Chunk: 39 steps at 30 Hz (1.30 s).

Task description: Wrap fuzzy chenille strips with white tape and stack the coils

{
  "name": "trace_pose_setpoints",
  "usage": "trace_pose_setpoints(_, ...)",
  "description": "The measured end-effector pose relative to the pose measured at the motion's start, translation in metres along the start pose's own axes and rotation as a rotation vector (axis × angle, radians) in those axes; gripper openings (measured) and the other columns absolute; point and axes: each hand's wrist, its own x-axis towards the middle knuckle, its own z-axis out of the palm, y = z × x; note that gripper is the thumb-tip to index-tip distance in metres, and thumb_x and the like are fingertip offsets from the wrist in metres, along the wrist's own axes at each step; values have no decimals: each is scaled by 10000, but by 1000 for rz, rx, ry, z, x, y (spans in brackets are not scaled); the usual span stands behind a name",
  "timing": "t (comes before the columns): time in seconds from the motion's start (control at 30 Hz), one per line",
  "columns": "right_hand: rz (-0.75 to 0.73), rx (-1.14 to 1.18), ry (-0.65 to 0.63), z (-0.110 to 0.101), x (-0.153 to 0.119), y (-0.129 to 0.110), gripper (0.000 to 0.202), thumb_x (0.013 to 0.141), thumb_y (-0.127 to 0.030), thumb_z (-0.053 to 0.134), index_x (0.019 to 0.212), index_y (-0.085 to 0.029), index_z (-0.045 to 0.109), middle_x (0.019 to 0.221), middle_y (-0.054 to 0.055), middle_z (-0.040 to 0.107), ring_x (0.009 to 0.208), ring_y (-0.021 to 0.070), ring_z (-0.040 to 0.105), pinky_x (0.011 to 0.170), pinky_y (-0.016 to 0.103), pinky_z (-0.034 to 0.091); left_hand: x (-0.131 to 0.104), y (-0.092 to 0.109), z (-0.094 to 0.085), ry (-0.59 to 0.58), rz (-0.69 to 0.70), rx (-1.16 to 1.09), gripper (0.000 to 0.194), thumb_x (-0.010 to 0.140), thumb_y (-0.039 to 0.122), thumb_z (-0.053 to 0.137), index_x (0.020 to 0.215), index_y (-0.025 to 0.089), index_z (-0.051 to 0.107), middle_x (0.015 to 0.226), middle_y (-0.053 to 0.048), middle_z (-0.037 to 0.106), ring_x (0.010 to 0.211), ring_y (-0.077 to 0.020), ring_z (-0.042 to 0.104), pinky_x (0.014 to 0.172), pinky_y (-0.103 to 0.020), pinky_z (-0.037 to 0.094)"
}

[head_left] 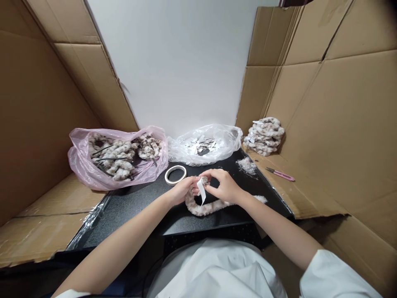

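Note:
A fluffy beige-and-brown strip point(203, 209) curves below my hands over the front of the black table. Its upper end is pinched in my left hand point(182, 190), which is closed. Thumb and fingers of my right hand point(225, 186) close on the same end from the right. From between the two hands a white ribbon tag point(202, 192) hangs down. Exactly what each fingertip grips is partly hidden. Just behind my left hand lies a roll of white tape point(175, 175).
A pink bag point(79, 165) of fluffy strips stands at the left, a clear bag point(229, 140) of small metal and white pieces behind. At the right are stacked fluffy rings point(265, 136), pink snips point(283, 176) and fluff point(247, 166). Cardboard walls point(350, 103) flank the black table point(136, 211).

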Motion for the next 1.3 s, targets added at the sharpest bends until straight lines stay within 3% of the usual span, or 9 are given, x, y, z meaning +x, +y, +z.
trace_pose_setpoints(0.13,-15,-11,25,-2,4,-1,156,829,-168,543,937,-180,654,800,21,692,743,152,615,779,282,427,1,0,-2,-25,2,27,324,672,367,599,516,171,394,492,48,325,474,-70,301,471,-213,279)
trace_pose_setpoints(0.33,40,74,23,-7,8,3,139,826,-141,536,847,-161,671,782,29,713,702,143,636,667,243,450,1,-1,-7,9,70,178,304,723,409,635,639,124,574,562,5,509,535,-90,444,546,-220,351)
trace_pose_setpoints(0.6,79,67,6,-12,11,8,122,791,-129,554,796,-150,674,730,26,688,661,135,606,635,237,441,0,2,-8,-14,36,222,360,666,439,743,624,119,583,564,9,530,528,-73,449,536,-204,334)
trace_pose_setpoints(0.73,131,94,4,-12,12,8,115,773,-134,556,759,-144,669,684,19,665,625,124,576,599,227,420,-1,5,-9,-60,97,312,343,716,444,703,696,108,635,638,-20,578,581,-86,472,571,-213,357)
trace_pose_setpoints(0.87,222,164,-2,-11,14,9,103,759,-183,573,719,-143,660,644,14,639,599,116,544,583,228,413,-2,7,-12,-73,102,410,337,735,443,677,677,128,575,606,4,536,564,-85,451,563,-216,344)
trace_pose_setpoints(1.03,405,369,-20,-7,15,14,136,712,-266,603,680,-137,630,577,1,580,513,98,479,506,230,363,-4,11,-12,31,177,723,361,757,474,624,664,146,504,586,37,460,530,-78,392,508,-213,274)
trace_pose_setpoints(1.2,553,563,-37,0,16,22,175,662,-308,637,638,-139,597,483,-46,478,452,65,371,467,222,273,-6,11,-11,152,418,1182,318,852,402,505,650,161,459,593,41,396,566,-96,361,536,-235,255)
trace_pose_setpoints(1.3,561,579,-47,2,14,25,172,670,-306,633,644,-144,583,502,-44,492,462,67,385,476,222,289,-5,8,-10,193,514,1337,294,863,356,480,642,172,420,601,30,413,590,-116,378,570,-254,270)
